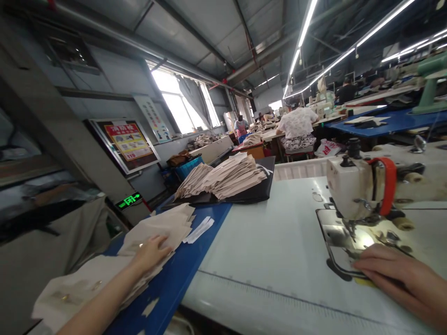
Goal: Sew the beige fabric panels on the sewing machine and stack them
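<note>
- White table [244,246], centre to lower right: biggest thing I have; ruler marks along its near edge, presumably for checking lengths.
- Blue surface [206,244], lower left, alongside: seems to serve as a side shelf within the left hand's reach.
- Sewing machine [344,186], right of frame: lamp lit over the needle area, likely so small work shows clearly.
- Near pile of beige pieces [157,228], lower left: overlapped, perhaps for easy lifting one by one.
- Far stack of beige pieces [237,179], centre, on black material [263,188]: probably kept back to leave the front free.
- Right hand [391,272], lower right: palm down, fingers together, tips at the machine's plate; I can't tell whether they grip anything.
- Left hand [152,253], lower left: forearm slanting up from the bottom edge, fingers loosely unfolded, resting on the near pile.
- White strips [199,230], left of centre: loose beside that pile.
</note>
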`<state>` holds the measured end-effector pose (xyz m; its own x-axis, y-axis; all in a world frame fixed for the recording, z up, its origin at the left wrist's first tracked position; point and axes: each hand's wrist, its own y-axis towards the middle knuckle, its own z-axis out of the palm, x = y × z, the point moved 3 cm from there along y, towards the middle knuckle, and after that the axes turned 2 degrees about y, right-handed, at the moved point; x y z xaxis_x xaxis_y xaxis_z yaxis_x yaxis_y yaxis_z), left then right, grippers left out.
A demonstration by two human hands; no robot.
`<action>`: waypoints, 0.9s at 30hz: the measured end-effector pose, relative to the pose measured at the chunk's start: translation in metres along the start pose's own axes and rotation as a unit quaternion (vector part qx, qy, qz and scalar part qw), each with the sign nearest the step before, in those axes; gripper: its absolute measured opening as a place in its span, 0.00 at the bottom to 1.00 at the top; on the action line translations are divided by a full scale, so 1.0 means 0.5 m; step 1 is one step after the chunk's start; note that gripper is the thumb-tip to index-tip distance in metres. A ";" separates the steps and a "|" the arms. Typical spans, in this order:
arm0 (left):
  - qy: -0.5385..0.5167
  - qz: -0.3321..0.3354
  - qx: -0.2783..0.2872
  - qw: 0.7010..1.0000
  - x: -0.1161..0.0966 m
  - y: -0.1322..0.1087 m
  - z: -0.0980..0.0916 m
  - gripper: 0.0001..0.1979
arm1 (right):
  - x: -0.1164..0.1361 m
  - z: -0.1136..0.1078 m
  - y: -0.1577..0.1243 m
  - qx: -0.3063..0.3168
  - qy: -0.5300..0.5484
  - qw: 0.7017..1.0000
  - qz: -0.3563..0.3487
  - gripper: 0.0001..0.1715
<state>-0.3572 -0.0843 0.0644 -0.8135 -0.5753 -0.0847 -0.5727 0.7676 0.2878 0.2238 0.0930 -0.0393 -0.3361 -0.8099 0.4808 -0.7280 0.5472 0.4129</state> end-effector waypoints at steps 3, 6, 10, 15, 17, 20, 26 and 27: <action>0.010 0.021 0.015 1.000 -0.011 -0.013 0.000 0.11 | -0.010 0.005 -0.006 -0.039 -0.009 0.999 -0.009 0.11; 0.010 0.025 0.042 0.999 -0.019 -0.017 0.002 0.09 | -0.016 0.009 -0.008 -0.044 -0.020 0.999 -0.021 0.11; 0.007 -0.035 0.089 0.995 -0.013 -0.006 0.009 0.09 | -0.017 0.009 -0.005 -0.055 -0.025 0.998 -0.026 0.11; -0.028 -0.129 0.169 0.977 0.008 0.003 0.004 0.13 | -0.001 -0.004 0.006 -0.102 -0.048 0.990 -0.087 0.13; -0.055 -0.151 0.180 0.970 0.014 0.001 -0.001 0.14 | 0.005 -0.009 0.010 -0.113 -0.056 0.987 -0.097 0.13; -0.090 -0.173 0.180 0.964 0.020 -0.004 -0.005 0.13 | 0.007 -0.011 0.011 -0.123 -0.065 0.985 -0.102 0.14; -0.120 -0.178 0.151 0.965 0.021 -0.003 -0.009 0.11 | -0.024 0.013 -0.007 -0.104 -0.057 0.991 -0.069 0.15; -0.126 -0.166 0.130 0.969 0.019 -0.001 -0.011 0.12 | -0.030 0.017 -0.010 -0.097 -0.054 0.992 -0.061 0.15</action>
<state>-0.3644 -0.0916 0.0687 -0.5597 -0.7407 -0.3715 -0.7868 0.6158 -0.0424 0.2272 0.1005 -0.0551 -0.3228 -0.8844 0.3371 -0.6415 0.4664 0.6091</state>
